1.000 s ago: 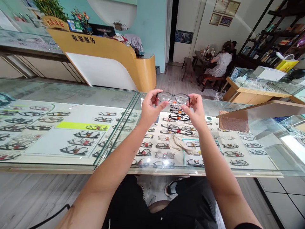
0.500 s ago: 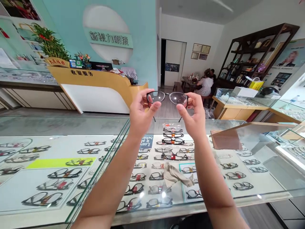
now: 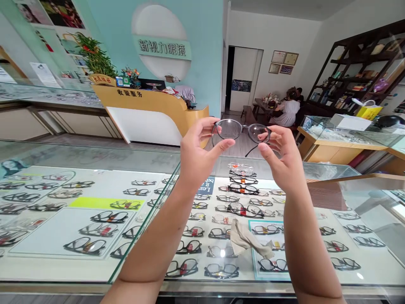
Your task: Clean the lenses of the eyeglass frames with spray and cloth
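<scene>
A pair of dark-rimmed eyeglasses [image 3: 229,129] is held up over the glass counter, lenses upright and the frame slightly turned. My left hand [image 3: 201,154] grips its left end, fingers behind the rim and thumb below the lens. At the other end, the fingers of my right hand [image 3: 281,156] are curled around the hinge, with the thumb low beside the lens. One temple arm hangs down below the right lens; the other is partly hidden by my left hand. Below, a crumpled beige cloth [image 3: 247,240] lies on the counter top.
The glass display counter [image 3: 209,283] holds rows of eyeglasses. Several tagged frames [image 3: 243,189] stand in a column beyond the cloth. Past the counter are a yellow-and-white cashier desk [image 3: 148,122], a dark shelf [image 3: 348,63] and a seated person [image 3: 288,112] at a table.
The view has swung left, so the scene sits further right. The eyeglasses have turned and tilted a little between my hands. Both hands still hold them.
</scene>
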